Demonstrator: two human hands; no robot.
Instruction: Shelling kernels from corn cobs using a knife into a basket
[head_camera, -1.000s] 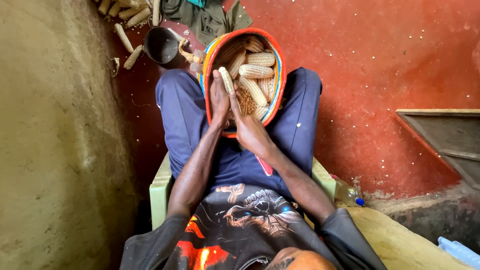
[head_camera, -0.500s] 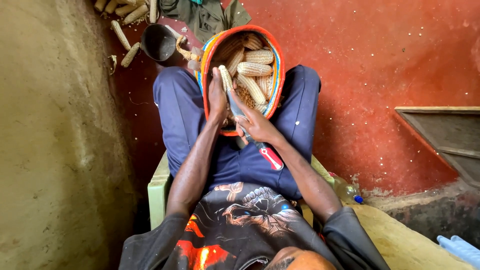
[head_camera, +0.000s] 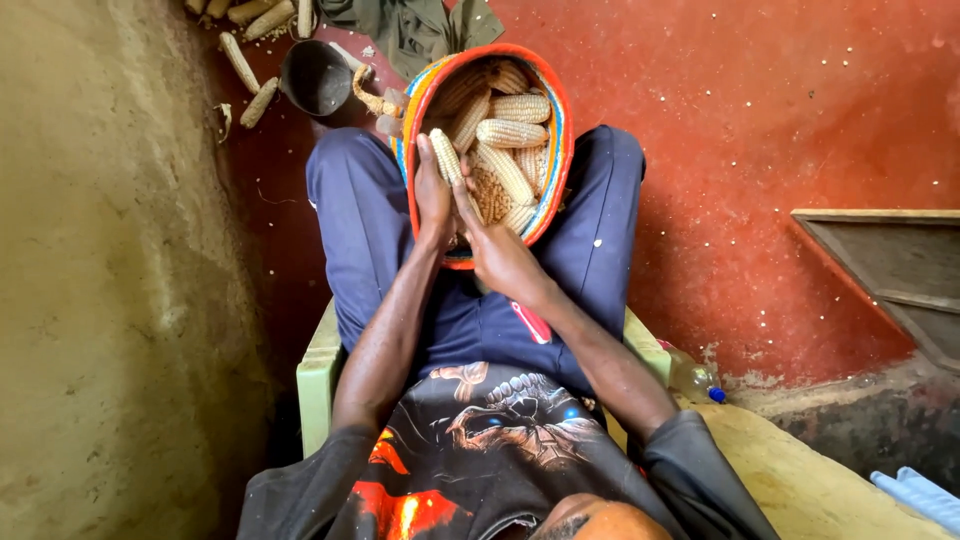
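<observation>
A small red rectangular label (head_camera: 532, 322) with a pale edge sits on the dark blue trousers, on the right thigh just below the right wrist, set at a slant. A clear plastic bottle (head_camera: 692, 378) with a blue cap lies on the ground beside the green chair's right edge, against the red wall. No signs or screens show.

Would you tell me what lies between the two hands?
In the head view, a corn cob is held between the left hand and right hand, over the basket.
</observation>
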